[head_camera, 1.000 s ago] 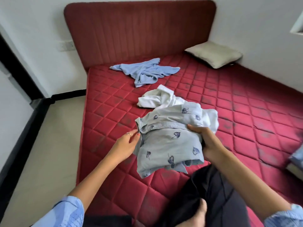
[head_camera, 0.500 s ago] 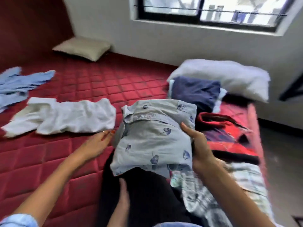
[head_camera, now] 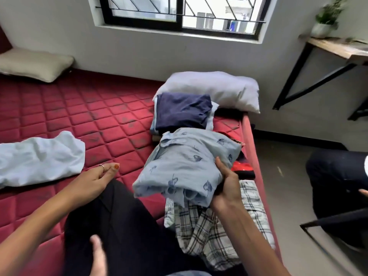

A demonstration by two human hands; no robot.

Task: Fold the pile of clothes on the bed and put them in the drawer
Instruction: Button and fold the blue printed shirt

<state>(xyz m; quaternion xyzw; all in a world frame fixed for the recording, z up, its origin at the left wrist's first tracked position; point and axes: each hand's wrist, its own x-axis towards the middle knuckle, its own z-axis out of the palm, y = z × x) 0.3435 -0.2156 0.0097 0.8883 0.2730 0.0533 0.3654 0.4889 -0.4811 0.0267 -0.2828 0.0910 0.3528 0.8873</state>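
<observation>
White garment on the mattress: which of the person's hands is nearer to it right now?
Left. The left hand hangs open just right of the white garment, not touching it. The right hand is farther right, gripping the folded leaf-print shirt.

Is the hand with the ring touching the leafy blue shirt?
Apart. The head view shows the left hand open over the red mattress, a strip of mattress between it and the shirt.

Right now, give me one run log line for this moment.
stage: stacking folded clothes | right hand: holds folded leaf-print shirt above plaid garment | left hand: free, open | white garment: unfolded
</observation>
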